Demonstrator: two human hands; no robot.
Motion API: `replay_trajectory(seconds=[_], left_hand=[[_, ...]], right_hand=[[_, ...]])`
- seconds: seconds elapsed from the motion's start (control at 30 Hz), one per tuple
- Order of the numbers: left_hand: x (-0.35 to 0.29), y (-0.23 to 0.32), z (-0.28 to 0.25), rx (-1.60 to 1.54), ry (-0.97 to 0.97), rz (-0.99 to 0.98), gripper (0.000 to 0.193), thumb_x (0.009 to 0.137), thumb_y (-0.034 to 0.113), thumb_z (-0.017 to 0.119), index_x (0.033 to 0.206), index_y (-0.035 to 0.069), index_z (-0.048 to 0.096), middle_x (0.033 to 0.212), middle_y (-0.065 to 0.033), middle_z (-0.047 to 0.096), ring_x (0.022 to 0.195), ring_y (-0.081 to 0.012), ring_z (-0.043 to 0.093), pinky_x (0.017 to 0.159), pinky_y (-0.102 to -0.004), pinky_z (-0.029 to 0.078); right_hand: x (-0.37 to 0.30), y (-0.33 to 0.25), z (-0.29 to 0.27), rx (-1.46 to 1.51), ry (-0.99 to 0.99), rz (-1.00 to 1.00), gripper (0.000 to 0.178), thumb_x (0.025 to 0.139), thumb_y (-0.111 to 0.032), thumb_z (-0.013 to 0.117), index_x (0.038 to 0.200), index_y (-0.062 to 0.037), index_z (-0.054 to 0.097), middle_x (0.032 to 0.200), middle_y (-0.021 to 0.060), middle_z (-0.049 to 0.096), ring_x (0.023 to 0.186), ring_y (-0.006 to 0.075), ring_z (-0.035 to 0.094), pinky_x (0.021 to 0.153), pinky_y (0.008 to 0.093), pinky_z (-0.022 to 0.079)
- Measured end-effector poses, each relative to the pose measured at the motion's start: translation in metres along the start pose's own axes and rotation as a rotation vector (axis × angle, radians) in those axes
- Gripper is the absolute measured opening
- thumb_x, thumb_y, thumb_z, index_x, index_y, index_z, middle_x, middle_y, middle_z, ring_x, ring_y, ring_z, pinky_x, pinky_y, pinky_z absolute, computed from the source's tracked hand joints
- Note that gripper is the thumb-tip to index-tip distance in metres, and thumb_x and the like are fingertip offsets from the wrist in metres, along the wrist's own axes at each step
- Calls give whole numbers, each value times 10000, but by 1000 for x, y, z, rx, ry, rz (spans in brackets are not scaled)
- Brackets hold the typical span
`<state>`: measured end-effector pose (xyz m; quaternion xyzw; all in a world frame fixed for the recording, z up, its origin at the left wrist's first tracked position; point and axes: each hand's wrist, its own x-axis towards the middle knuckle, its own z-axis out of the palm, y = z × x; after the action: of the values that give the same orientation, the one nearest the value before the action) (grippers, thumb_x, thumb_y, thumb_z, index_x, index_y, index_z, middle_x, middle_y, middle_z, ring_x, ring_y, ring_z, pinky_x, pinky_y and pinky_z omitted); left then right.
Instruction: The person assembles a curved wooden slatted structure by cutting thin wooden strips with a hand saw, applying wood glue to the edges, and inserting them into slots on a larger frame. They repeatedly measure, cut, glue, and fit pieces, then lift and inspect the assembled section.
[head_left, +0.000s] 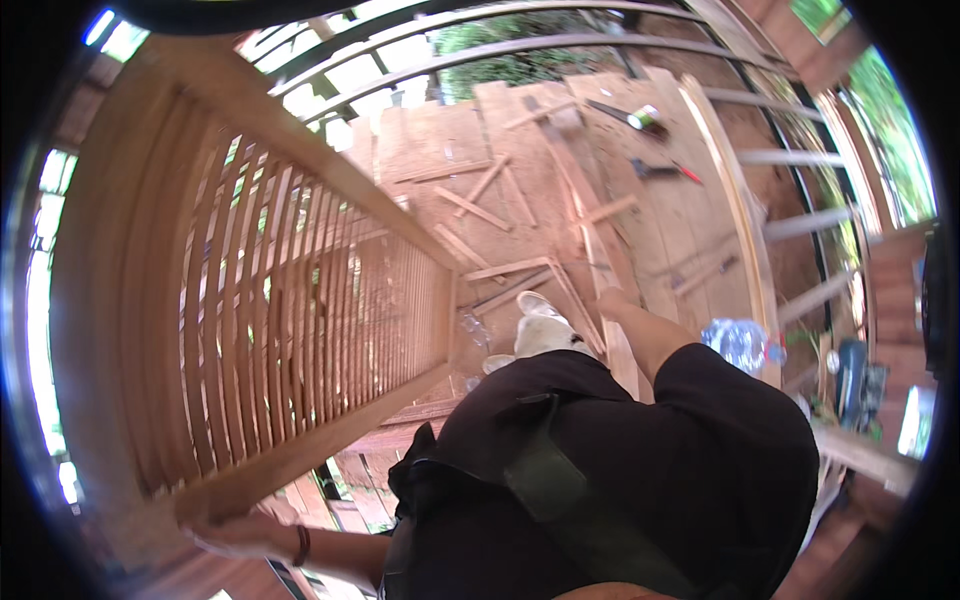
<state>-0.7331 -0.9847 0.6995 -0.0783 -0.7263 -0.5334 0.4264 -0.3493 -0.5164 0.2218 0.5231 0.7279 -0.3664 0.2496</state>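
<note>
A large slatted wooden panel [110, 290], with a thick frame and many narrow bars, stands tilted on my left. My left hand [238, 532], a band at its wrist, is at the panel's near lower corner, its fingers closed about the frame edge and slightly blurred. My right arm reaches forward and down beside my leg. My right hand [604, 290] is close to a long wooden board [622, 362] and thin strips; its fingers are smeared and partly hidden, so whether it grips anything is unclear.
Loose wooden strips [482, 187] lie scattered on the plank platform [430, 140] ahead. Farther right are a dark tool with a red tip [665, 170], a hand saw [607, 111] and a green-white can [644, 118]. A clear plastic bottle [738, 343] lies right; open railings [800, 158] border the platform.
</note>
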Motion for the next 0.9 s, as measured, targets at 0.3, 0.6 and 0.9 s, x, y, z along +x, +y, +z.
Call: replay_trajectory(seconds=[0.3,0.6,0.9], left_hand=[[7,65,51,-208,76,-207,462,1003,331,541,1230,-62,624,1215,-170,635,1059,-335,664,917,-423,578],[0,68,62,126,164,-99,529,1041,389,439,1216,-74,627,1224,-200,631,1053,-304,652,912,-456,565],[13,-44,24,-68,123,-122,506,1028,453,487,1074,-16,670,1072,-130,670,994,-275,618,891,-426,482]], right_hand=[[-93,134,36,273,143,325,299,817,-185,592,901,50,757,796,228,733,777,350,749,751,437,591],[-9,47,1,325,132,-136,303,872,-256,623,965,8,741,840,193,729,818,311,732,729,423,564],[103,92,-90,609,302,-218,354,965,-354,671,856,-17,674,614,77,579,500,158,554,424,351,418]])
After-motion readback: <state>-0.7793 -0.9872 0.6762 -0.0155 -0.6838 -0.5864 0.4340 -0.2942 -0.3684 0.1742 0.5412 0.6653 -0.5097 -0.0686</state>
